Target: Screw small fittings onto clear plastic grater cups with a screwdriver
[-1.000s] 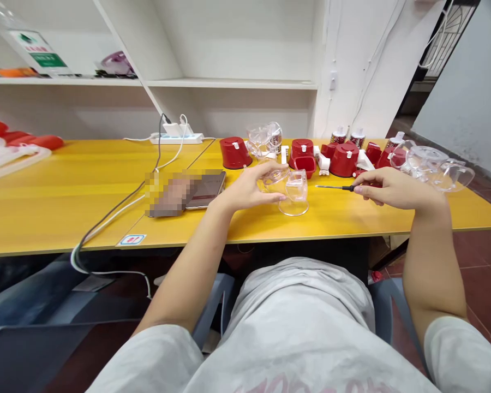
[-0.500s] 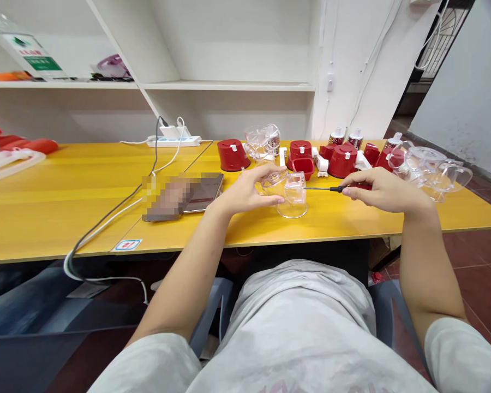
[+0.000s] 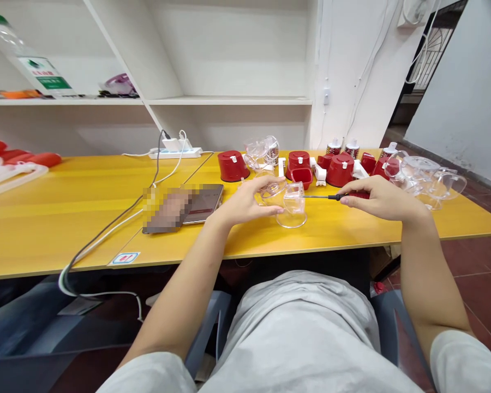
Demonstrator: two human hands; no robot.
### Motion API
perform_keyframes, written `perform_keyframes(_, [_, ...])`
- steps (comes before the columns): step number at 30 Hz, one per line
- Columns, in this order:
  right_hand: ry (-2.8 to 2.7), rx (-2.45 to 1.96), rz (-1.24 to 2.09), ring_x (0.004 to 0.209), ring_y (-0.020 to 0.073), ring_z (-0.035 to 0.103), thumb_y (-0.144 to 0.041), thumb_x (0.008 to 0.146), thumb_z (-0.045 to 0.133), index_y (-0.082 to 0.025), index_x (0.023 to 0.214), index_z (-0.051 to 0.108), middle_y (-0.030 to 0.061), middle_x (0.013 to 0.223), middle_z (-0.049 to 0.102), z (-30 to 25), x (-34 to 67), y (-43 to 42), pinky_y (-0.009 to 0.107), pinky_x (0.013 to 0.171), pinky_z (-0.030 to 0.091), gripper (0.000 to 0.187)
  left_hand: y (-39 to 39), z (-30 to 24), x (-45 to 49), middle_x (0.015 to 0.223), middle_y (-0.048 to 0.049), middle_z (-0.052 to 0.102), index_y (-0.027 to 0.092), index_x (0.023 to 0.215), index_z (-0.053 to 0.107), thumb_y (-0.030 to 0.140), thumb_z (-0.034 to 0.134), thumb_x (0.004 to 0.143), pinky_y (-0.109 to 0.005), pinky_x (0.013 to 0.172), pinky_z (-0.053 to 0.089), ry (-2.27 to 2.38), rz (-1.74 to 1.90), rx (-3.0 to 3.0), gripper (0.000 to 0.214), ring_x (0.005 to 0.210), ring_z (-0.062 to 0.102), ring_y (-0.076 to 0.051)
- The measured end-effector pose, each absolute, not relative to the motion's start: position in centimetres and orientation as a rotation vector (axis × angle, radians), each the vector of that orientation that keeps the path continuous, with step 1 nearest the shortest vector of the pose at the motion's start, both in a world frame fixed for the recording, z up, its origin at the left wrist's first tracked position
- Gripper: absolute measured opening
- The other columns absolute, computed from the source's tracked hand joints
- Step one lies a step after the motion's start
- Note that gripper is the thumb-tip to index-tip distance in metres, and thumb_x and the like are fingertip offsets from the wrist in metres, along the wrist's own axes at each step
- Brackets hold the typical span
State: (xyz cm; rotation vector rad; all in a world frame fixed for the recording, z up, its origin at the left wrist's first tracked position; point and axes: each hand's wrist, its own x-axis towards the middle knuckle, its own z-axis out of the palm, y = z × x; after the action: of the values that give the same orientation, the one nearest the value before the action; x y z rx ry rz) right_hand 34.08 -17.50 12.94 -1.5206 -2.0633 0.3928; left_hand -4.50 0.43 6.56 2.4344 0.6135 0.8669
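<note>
My left hand [image 3: 258, 201] grips a clear plastic part [image 3: 293, 203] with round openings, holding it at the yellow table's near side. In my right hand [image 3: 372, 197] is a screwdriver [image 3: 331, 197] with a dark red and black handle, my fingers wrapped round it. Its thin metal shaft points left, and the tip reaches the right side of the clear part. Whether a screw sits at the tip is too small to tell. Just beyond my hands stand red plastic cups [image 3: 232, 166] and a small red tray-like piece [image 3: 301, 177].
More clear parts [image 3: 427, 172] lie at the right. White pieces [image 3: 320, 173] and patterned cylinders [image 3: 352, 148] stand among the red cups. Left of my arm is a phone [image 3: 203, 203]; cables run from a power strip [image 3: 175, 153] over the table [image 3: 85, 185].
The camera view has tilted up slightly, so everything sits lower in the picture. Both hands keep their hold, and the screwdriver tip stays at the clear part.
</note>
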Motion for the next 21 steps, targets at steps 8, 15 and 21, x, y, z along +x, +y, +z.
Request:
perform_keyframes(8, [-2.059,-1.516,0.405,0.109,0.0368,0.092,-0.057,0.107,0.083,-0.029,0.12,0.102,0.0089,0.12,0.101,12.95,34.09,-17.4,0.051,0.101,0.074,0.036,0.38,6.51,-4.39,0.173,-0.0218,0.085,0.025,0.171,0.085,0.093,0.107,0.092,-0.068,0.137,0.063,0.632,0.873,2.441,0.106,0.158,0.081,-0.053])
perform_keyframes(15, [-2.069,-1.536,0.416,0.111,0.0375,0.092,-0.058,0.108,0.082,-0.029,0.121,0.102,0.0094,0.124,0.101,12.85,34.22,-17.17,0.052,0.101,0.075,0.038,0.53,6.28,-4.43,0.171,-0.0213,0.086,0.026,0.17,0.086,0.094,0.107,0.091,-0.07,0.14,0.062,0.634,0.889,2.435,0.106,0.157,0.081,-0.054])
perform_keyframes(21, [-2.056,-1.52,0.438,0.118,0.0387,0.094,-0.057,0.106,0.085,-0.03,0.122,0.103,0.0092,0.128,0.101,12.86,33.78,-17.2,0.052,0.108,0.075,0.036,0.24,6.45,-3.96,0.173,-0.0207,0.086,0.028,0.171,0.086,0.096,0.108,0.09,-0.069,0.138,0.064,0.607,0.868,2.439,0.108,0.159,0.081,-0.055])
